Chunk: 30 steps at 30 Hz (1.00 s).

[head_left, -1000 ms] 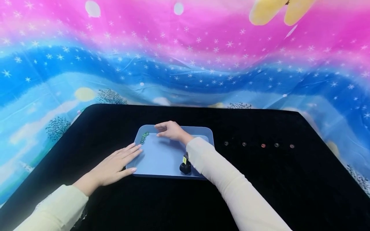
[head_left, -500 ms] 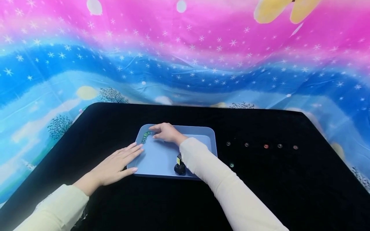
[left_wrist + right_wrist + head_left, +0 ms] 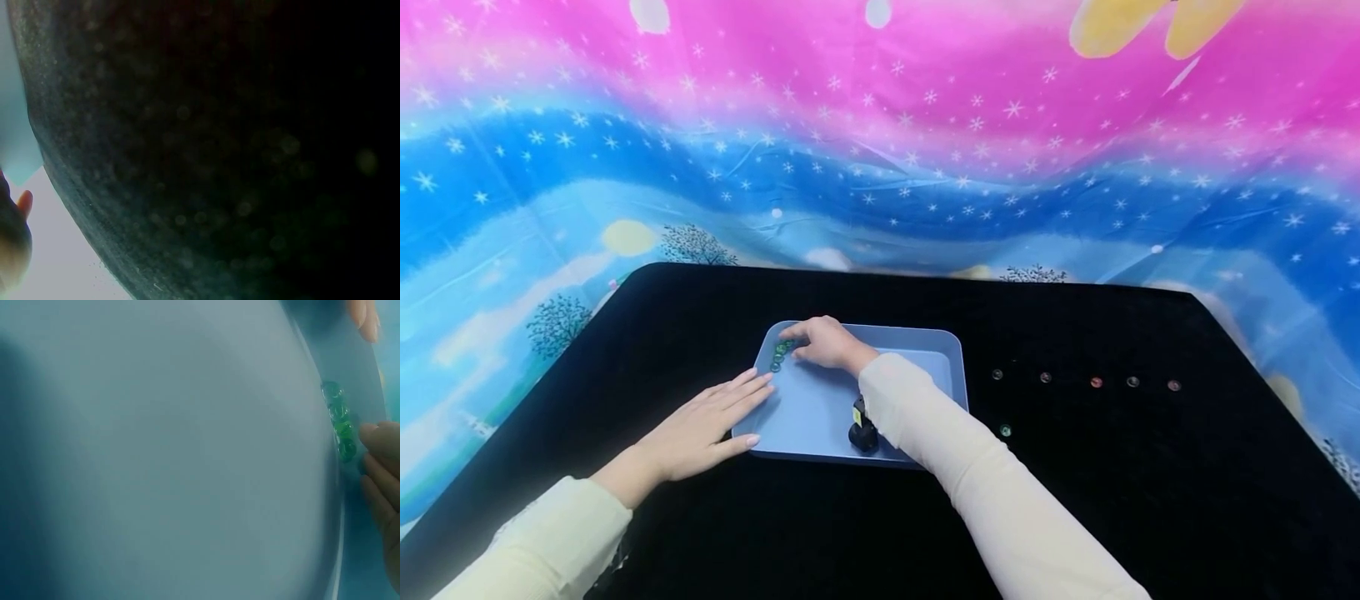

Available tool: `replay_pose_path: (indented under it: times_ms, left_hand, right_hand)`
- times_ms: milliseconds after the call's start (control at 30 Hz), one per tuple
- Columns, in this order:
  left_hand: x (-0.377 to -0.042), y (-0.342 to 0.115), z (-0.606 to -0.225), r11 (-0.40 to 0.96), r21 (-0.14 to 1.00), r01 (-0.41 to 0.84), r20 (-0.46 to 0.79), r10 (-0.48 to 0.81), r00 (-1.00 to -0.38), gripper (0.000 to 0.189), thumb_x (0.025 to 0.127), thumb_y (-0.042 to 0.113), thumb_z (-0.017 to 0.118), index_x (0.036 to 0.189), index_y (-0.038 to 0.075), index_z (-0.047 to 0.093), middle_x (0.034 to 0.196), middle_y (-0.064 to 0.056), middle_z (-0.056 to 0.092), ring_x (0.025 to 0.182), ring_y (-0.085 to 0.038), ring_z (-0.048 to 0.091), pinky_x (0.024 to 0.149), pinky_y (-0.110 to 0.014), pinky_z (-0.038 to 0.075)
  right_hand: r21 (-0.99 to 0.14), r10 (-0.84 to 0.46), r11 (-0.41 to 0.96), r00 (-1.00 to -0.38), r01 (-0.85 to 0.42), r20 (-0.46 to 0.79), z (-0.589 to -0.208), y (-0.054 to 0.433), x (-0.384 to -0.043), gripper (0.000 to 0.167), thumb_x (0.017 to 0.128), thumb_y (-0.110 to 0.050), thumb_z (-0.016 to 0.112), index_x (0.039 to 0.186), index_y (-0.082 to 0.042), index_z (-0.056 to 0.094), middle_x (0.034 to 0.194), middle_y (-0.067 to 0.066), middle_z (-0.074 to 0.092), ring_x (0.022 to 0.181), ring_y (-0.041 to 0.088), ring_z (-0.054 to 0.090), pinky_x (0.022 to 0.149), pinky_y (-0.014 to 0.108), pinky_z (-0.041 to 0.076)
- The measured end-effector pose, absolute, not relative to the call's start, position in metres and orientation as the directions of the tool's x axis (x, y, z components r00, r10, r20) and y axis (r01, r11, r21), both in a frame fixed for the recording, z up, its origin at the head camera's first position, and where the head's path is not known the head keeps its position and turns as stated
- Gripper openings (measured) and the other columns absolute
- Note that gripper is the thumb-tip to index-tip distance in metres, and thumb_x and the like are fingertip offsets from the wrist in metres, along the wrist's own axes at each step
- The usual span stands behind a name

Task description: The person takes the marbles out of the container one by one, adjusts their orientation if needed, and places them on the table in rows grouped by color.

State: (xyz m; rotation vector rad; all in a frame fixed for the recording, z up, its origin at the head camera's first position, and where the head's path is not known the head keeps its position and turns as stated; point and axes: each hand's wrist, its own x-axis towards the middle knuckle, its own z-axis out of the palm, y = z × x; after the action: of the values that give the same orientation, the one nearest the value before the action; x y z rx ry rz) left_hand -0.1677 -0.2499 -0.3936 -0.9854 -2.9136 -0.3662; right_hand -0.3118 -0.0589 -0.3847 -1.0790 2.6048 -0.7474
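Observation:
In the head view a row of several green glass marbles (image 3: 778,358) lies along the left wall of a blue-grey tray (image 3: 820,400). My right hand (image 3: 827,342) reaches into the tray's far left part. Its thumb and fingers are spread around the far end of the row, and I cannot make out a marble gripped between them. The right wrist view shows the green marbles (image 3: 339,419) right beside its fingertips (image 3: 370,432). My left hand (image 3: 696,433) lies flat with straight fingers over the tray's left edge. Mostly dark cloth fills the left wrist view.
Right of the tray, several small round marbles (image 3: 1097,382) stand spaced in a line on the black cloth (image 3: 1075,517). One green marble (image 3: 1006,431) lies nearer to me. A black wrist camera (image 3: 863,429) hangs below my right wrist over the tray.
My right hand has moved left across the tray to the far end of the marble row. A green marble right of the tray has come out from behind my right sleeve. My left hand stays put.

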Motion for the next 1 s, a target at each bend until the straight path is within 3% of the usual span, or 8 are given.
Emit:
replay_pose_path:
  times_ms: [567,1000]
  left_hand:
    - [-0.17,-0.25,-0.391,0.771,0.222,0.596,0.095,0.592,-0.801,0.062,0.087,0.043,0.043,0.138,0.013,0.023,0.142,0.001,0.017,0.13,-0.017,0.008,0.098,-0.044,0.019]
    - [-0.168,-0.25,-0.393,0.763,0.221,0.608,0.126,0.596,-0.793,0.061,0.087,0.042,0.044,0.136,0.011,0.026,0.141,-0.003,0.02,0.129,-0.02,0.012,0.096,-0.047,0.022]
  right_hand:
    - [-0.241,-0.742,0.653,-0.67,-0.718,-0.017,-0.377,-0.067,-0.304,0.032,0.086,-0.016,0.053,0.118,-0.018,0.055,0.113,-0.005,0.056,0.102,0.01,0.05,0.086,0.024,0.039]
    - [-0.113,-0.709,0.696,-0.703,-0.71,0.056,-0.376,-0.068,-0.299,0.024,0.088,-0.01,0.048,0.099,-0.021,0.066,0.093,-0.007,0.063,0.076,0.007,0.055,0.068,0.021,0.044]
